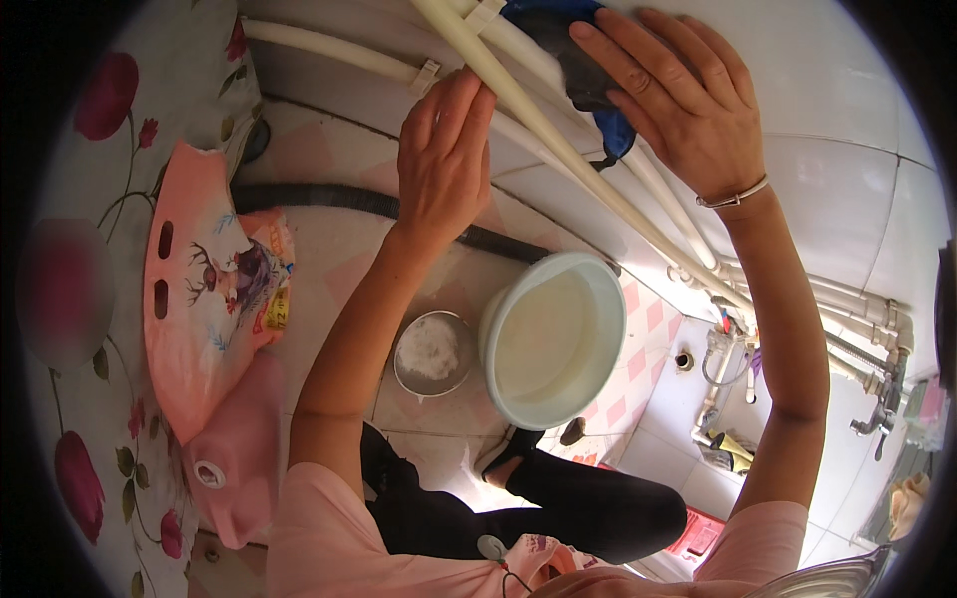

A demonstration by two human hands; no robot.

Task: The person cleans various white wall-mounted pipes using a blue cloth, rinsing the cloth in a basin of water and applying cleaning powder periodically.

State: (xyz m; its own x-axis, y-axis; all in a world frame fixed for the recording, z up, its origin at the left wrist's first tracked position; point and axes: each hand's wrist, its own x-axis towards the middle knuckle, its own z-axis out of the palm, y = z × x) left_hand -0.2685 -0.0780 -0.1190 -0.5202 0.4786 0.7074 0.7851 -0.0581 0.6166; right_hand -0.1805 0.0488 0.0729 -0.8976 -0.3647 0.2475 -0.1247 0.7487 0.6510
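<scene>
My right hand [680,93] lies flat with fingers extended, holding a blue and black cloth [572,52] against the white tiled wall [815,67]. Part of the cloth is bunched behind the cream plastic pipe [553,127]. My left hand [448,146] is raised at that pipe, its fingers close together and the fingertips partly out of sight. Whether it grips the pipe I cannot tell. Below, on the tiled floor, a pale plastic basin [557,254] holds cloudy liquid, and beside it sits a small metal bowl [460,377] with white powder [430,347].
A black corrugated hose [321,196] runs along the wall's foot. At left are a printed orange bag [194,336], a pink plastic container [243,456] and a flower-patterned surface [52,179]. Pipes and a metal tap [882,411] are at right, with a red plastic object [699,534] below.
</scene>
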